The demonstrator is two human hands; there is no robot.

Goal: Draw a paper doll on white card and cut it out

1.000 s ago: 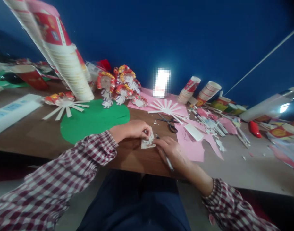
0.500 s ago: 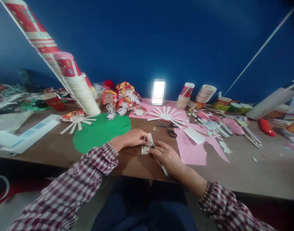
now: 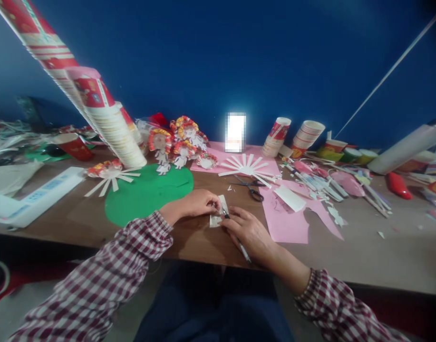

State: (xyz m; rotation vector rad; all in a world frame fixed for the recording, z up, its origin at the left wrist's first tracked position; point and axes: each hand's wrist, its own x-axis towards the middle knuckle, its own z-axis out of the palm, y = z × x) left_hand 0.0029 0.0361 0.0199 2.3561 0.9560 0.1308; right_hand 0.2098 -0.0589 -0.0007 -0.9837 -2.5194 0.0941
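A small off-white strip of paper (image 3: 215, 221) lies on the brown table between my two hands. At its left edge is my left hand (image 3: 196, 203), its thumb and fingertips pinched together; what they hold is too small to tell. My right hand (image 3: 251, 232) is closed around a slim white pen (image 3: 244, 251) with a dark front part, and its tip points at the strip. Behind my hands lie dark-handled scissors (image 3: 255, 194). A green paper shape (image 3: 146, 194) is left of the strip, and pink paper (image 3: 285, 225) is to the right.
Tall leaning stacks of paper cups (image 3: 111, 128) stand at the left, shorter cup stacks (image 3: 275, 137) at the back. Small decorated paper figures (image 3: 182, 149), a white paper fan shape (image 3: 246, 168), markers (image 3: 321, 183) and a red object (image 3: 398, 185) lie around. A bright blurred screen (image 3: 235, 132) stands against the blue wall.
The view has shifted slightly. My hands, the pen and the paper strip have stayed nearly in place, with only a very small movement of the left fingers.
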